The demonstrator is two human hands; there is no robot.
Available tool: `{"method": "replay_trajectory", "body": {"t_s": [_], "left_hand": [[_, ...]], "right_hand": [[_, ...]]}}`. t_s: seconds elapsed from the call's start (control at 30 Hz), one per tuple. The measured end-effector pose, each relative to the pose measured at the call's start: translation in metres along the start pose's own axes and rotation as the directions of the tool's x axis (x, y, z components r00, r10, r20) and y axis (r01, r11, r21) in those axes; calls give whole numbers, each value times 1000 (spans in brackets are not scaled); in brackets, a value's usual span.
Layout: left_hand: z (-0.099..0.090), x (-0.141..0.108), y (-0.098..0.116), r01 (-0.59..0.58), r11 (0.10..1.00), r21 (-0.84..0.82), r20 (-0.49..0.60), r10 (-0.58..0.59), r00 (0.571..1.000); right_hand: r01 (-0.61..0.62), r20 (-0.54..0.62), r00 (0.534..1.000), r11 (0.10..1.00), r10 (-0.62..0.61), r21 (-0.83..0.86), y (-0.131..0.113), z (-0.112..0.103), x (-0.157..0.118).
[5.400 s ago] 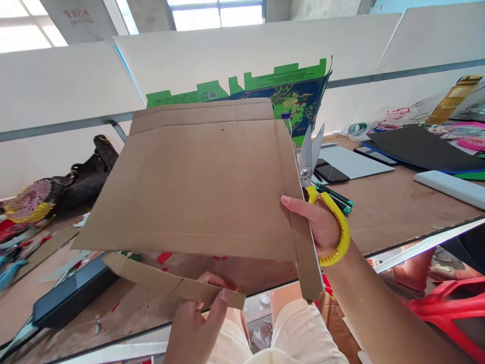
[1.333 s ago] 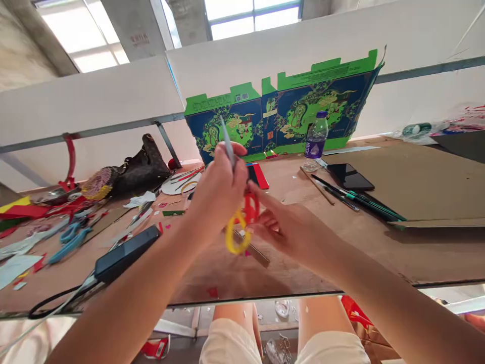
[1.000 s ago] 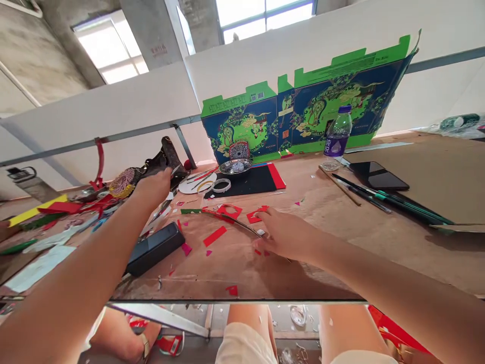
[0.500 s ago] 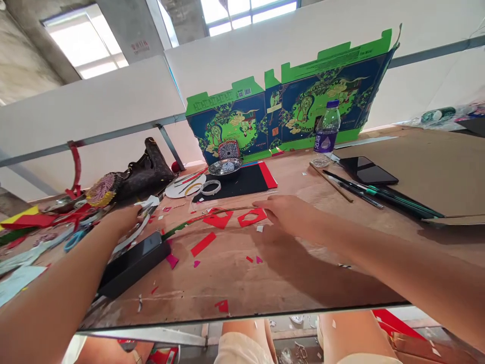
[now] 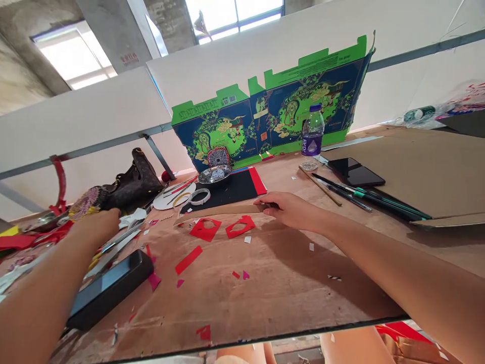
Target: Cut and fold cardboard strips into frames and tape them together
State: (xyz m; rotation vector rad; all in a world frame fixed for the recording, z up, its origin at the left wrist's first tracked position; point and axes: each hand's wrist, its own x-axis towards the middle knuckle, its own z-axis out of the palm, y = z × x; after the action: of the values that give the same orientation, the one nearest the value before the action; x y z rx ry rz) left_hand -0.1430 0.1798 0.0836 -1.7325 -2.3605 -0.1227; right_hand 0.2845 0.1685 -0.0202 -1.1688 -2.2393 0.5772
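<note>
Left of the flattened blue-and-green printed carton (image 5: 267,124), which is the landmark here, the left hand (image 5: 102,222) is over the cluttered side of the tabletop (image 5: 280,298), just beside a crumpled white tissue (image 5: 132,217); its fingertips are hidden, so whether its grip is wide, narrow or holding something cannot be told. Behind that hand, also left of the carton, sits a dark brown patterned handbag (image 5: 132,187); well in front of the carton's left end lies a long black box-shaped object (image 5: 113,288). Before the carton's left half, a shiny metal bowl (image 5: 214,175) stands by a black sheet (image 5: 235,191). Farther in front of it runs the narrow brown cardboard strip (image 5: 223,209), its right end in the closed grip of the right hand (image 5: 290,208), with cut-out red paper squares (image 5: 204,234) on the nearer side. A moment ago the strip showed nearly edge-on; now its brown face is in view, so its length and bend read more clearly. Before the carton's right half stands a clear plastic bottle with a purple label (image 5: 312,139); farther right and forward of it are a black smartphone (image 5: 356,172) and a large brown cardboard sheet (image 5: 428,167).
</note>
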Motion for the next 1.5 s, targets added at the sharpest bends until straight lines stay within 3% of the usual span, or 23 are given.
{"method": "replay_trajectory", "body": {"t_s": [0.07,0.17,0.27,0.37,0.5,0.6,0.73,0.9,1.1,1.17,1.27,1.4,1.5], "left_hand": [[-15,-9,28,-40,999,25,-34,40,999],[-27,-41,86,-270,961,-55,-43,268,963],[-23,-77,135,-479,856,-197,76,500,863],[-11,-96,154,-536,804,-258,105,575,811],[4,-98,157,-531,788,-312,119,586,801],[15,-99,164,-555,750,-359,127,629,767],[26,-101,169,-566,711,-417,140,665,733],[29,-85,153,-496,769,-405,218,607,764],[37,-69,141,-412,829,-377,276,525,805],[41,-67,140,-407,828,-384,247,518,819],[45,-64,136,-417,813,-407,172,516,839],[46,-57,128,-397,804,-442,94,481,872],[44,-55,127,-368,797,-480,50,443,895]], "right_hand": [[4,-6,1000,1000,-4,14,1,-2,0],[27,-15,1000,999,-27,16,0,-8,-1],[55,-22,998,998,-55,7,0,-20,-3],[52,2,999,999,-52,0,6,-34,-2],[17,111,994,999,-12,-45,16,-43,0],[8,193,981,997,8,-78,15,-40,-2],[-47,188,980,991,69,-122,16,-31,-10],[-143,102,981,973,163,-181,41,-37,-16],[-174,173,967,980,189,-98,62,-44,-19],[-211,109,970,975,218,-69,65,-43,-19],[-287,-123,952,957,281,-41,72,-45,-17],[-371,-437,818,924,374,95,85,-55,-12],[-336,-549,708,896,444,291,88,-61,-11]]}}
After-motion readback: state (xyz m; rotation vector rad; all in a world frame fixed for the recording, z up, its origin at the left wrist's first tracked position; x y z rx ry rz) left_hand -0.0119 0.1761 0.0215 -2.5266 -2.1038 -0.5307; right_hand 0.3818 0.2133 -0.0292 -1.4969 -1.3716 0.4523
